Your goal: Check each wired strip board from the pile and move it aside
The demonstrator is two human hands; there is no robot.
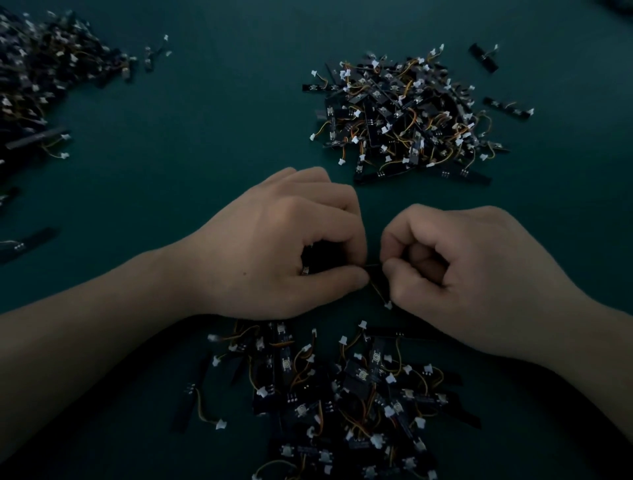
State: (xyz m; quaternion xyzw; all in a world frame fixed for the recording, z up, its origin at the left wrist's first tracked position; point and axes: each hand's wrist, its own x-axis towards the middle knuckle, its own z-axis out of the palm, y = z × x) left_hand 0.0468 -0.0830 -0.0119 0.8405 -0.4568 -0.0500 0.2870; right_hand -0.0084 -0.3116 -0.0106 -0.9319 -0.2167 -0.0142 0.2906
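Left hand [274, 240] and right hand [472, 263] pinch one wired strip board [376, 279] between them above the near pile [342, 394] on the green tabletop [212, 137].

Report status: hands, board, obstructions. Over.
Left hand, right hand both pinching one strip board. Its connector wire dangles between them. Near pile crowds under both wrists.

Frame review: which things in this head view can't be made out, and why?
- Strip board: mostly hidden inside the grip of the left hand and right hand; too dark to see its condition.
- Near pile: cut off by the bottom edge, partly under both wrists.
- Far-left pile: blurred, cut off by the left edge.
- Dark object: cut off by the top-right corner, unidentifiable.
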